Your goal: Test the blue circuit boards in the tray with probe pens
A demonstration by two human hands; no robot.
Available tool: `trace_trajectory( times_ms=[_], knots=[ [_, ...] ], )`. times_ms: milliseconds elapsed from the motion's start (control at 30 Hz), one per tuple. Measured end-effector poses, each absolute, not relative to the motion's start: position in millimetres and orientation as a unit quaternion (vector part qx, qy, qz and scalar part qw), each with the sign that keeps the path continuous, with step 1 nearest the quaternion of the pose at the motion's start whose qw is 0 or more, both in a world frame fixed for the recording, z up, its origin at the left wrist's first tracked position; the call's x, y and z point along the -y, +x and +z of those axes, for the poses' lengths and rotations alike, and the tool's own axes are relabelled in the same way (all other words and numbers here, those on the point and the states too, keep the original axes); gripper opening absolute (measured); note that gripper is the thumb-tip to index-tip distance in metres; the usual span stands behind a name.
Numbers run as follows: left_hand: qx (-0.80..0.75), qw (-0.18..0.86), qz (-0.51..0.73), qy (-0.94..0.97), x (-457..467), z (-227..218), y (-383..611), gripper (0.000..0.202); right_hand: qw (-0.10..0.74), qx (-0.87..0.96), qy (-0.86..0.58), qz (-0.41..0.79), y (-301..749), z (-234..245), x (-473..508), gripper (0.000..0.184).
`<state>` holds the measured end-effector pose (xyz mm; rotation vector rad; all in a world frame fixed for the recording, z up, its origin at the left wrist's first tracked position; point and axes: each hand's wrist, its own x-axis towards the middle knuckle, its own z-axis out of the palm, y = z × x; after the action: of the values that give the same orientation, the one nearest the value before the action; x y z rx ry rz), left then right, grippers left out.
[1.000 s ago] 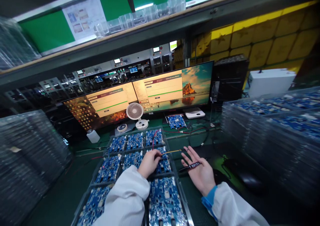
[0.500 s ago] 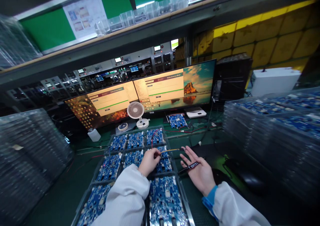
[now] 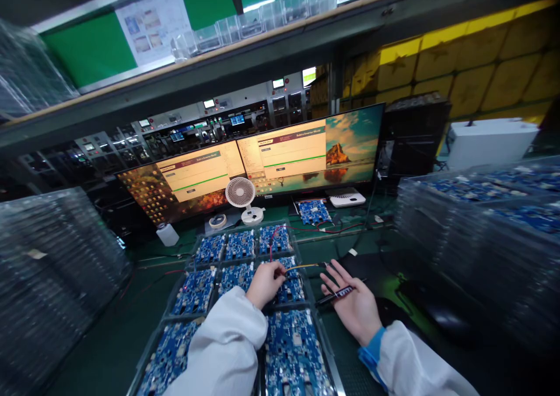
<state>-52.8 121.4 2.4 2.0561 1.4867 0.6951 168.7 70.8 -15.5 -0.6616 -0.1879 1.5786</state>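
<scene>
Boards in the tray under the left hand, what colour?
Blue boards, clearest in the head view.

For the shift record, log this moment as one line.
left hand: pinching wire over blue board | right hand: flat, dark strip across it | tray: full of boards

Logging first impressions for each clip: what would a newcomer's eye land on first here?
Probably the tray of blue circuit boards in the middle of the green bench, with the left hand pinching a thin wire over one board and the right hand resting flat beside the tray. Behind them, two glowing monitors flank a small white fan, and tall stacks of clear trays stand on either side.
</scene>
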Motion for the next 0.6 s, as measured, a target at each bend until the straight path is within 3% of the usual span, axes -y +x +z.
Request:
trace_trajectory(
  times_ms=[100,200,300,433,500,600],
  knots=[
    [-0.551,0.245,0.229,0.764,-119.4,3.6,-53.3,0.014,0.645,0.088,-0.301,0.697,168.9,-22.6,-73.3,0.035],
    [-0.529,0.236,0.225,0.783,-115.3,9.9,-57.5,0.022,0.651,0.090,-0.309,0.688,168.2,-28.5,-75.3,0.019],
    [-0.501,0.242,0.273,0.785,-112.7,16.3,-67.2,0.046,0.664,0.093,-0.304,0.677,166.5,-29.1,-75.4,0.008],
    [-0.564,0.248,0.283,0.735,-115.5,16.6,-85.4,0.081,0.669,0.089,-0.296,0.675,164.9,-25.8,-74.4,0.011],
    [-0.591,0.254,0.249,0.724,-117.6,16.1,-94.5,0.079,0.667,0.086,-0.295,0.679,165.2,-25.9,-74.7,0.012],
    [-0.602,0.272,0.187,0.727,-118.3,20.7,-104.9,0.045,0.664,0.084,-0.292,0.684,166.5,-29.0,-76.2,0.012]
  ],
)
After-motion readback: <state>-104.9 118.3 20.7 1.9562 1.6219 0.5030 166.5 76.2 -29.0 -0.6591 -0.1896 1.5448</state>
